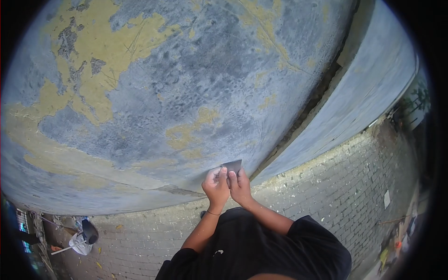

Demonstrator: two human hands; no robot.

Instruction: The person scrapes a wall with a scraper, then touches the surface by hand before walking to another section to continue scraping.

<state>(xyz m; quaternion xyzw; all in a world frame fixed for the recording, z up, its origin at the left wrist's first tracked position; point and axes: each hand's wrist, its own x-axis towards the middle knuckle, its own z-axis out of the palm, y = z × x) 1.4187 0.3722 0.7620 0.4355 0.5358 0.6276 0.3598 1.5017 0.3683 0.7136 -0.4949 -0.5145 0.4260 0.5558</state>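
Observation:
A thin, flat, dark grey scraper blade (234,165) is pinched between both hands, its upper edge right at the wall. My left hand (216,185) is closed on its left side, thumb up against the face. From the right, my right hand (240,185) grips the same blade with the thumb on its face and fingers behind. The handle, if any, is hidden by the hands. In front of them rises the wall (219,79), grey-blue with patches of peeling yellow paint and pitted spots.
A deep vertical gap (322,88) splits the wall from a smoother section (359,88) at right. Grey paving bricks (336,200) run along the wall's foot. At lower left lie a white bag (80,244) and a dark rounded object (89,232). Assorted litter (396,245) lies at lower right.

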